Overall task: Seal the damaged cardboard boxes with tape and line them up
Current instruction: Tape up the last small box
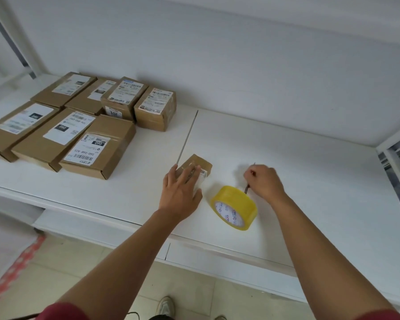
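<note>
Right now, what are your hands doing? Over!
Left hand flat on small box. Right hand gripping a thin tool. Tape roll between hands. Seven boxes lined up left.

We log: brown boxes with white labels at ten o'clock; yellow tape roll, centre; white table; red sleeves.

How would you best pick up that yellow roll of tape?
Take the tape roll from above, thumb inside the open core and fingers on the outer yellow band. It rests tilted on the table with the core facing up toward the person, probably easiest for the right hand beside it.
</note>
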The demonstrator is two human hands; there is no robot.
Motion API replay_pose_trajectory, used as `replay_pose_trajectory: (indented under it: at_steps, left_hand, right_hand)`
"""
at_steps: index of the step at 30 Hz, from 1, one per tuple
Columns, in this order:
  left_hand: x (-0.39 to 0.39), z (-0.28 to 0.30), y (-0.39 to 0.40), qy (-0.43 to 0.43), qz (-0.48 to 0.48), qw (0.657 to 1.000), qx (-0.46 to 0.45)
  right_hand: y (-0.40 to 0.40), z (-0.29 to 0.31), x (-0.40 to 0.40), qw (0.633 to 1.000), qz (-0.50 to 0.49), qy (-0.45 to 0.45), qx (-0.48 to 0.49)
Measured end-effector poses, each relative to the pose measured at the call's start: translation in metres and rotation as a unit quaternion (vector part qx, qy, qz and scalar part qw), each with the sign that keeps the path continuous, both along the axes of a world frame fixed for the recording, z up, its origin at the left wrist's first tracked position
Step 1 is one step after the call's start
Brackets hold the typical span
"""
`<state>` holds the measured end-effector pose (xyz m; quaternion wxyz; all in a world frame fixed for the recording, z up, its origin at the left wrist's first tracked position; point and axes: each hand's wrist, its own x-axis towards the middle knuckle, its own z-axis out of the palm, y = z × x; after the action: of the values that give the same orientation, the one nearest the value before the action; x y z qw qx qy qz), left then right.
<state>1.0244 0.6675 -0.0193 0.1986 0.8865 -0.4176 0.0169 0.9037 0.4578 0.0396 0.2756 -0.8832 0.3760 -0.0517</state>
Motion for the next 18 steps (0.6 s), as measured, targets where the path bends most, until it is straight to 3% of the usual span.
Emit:
replay_pose_trajectory:
  at_steps: [1, 3, 4, 5, 7, 11, 14, 18]
  left_hand:
    - [0.0, 0.001, 0.0, 0.008, 0.0, 1.0, 0.0]
    - [0.001, 0.001, 0.001, 0.016, -0.002, 1.0, -0.004]
    - [0.003, 0.001, 0.001, 0.018, -0.003, 1.0, -0.011]
    - [0.004, 0.001, 0.002, 0.02, -0.001, 1.0, -0.021]
    - [0.007, 0.001, 0.004, 0.028, 0.005, 0.999, -0.041]
    - [0.013, 0.002, 0.007, 0.028, -0.008, 0.998, -0.051]
    - [0.018, 0.003, 0.008, 0.044, -0.007, 0.998, -0.053]
    - [0.021, 0.001, 0.01, 0.054, -0.01, 0.996, -0.069]
  right_hand:
    - [0.001, 0.013, 0.006, 0.985, -0.058, -0.122, 0.107]
    - [0.01, 0.037, 0.019, 0.872, -0.086, -0.316, 0.363]
    - [0.016, 0.046, 0.027, 0.82, -0.065, -0.367, 0.434]
    - [0.024, 0.051, 0.034, 0.8, -0.041, -0.385, 0.458]
    - [0.042, 0.052, 0.048, 0.831, -0.022, -0.368, 0.417]
    - [0.065, 0.035, 0.061, 0.942, -0.007, -0.25, 0.226]
    - [0.065, 0.027, 0.058, 0.969, 0.028, -0.171, 0.177]
    - [0.066, 0.024, 0.055, 0.976, 0.083, -0.091, 0.18]
